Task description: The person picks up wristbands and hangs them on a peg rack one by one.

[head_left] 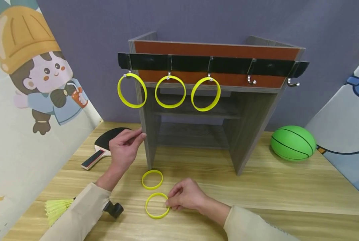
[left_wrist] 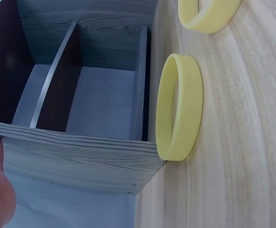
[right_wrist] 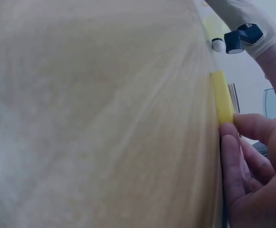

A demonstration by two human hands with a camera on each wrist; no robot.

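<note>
My right hand pinches the right side of a yellow wristband low over the table; in the right wrist view thumb and fingers meet on the yellow band. A second yellow wristband lies just beyond it, near the foot of the grey wooden shelf. With thumb and fingertips, my left hand holds the front edge of the shelf's left side board. Three more yellow wristbands hang on hooks of the black strip across the shelf's top.
Two hooks at the strip's right carry nothing. A table tennis paddle lies left of the shelf, a green ball to its right. A yellow shuttlecock lies by the left sleeve. Printed panels and a purple wall stand behind.
</note>
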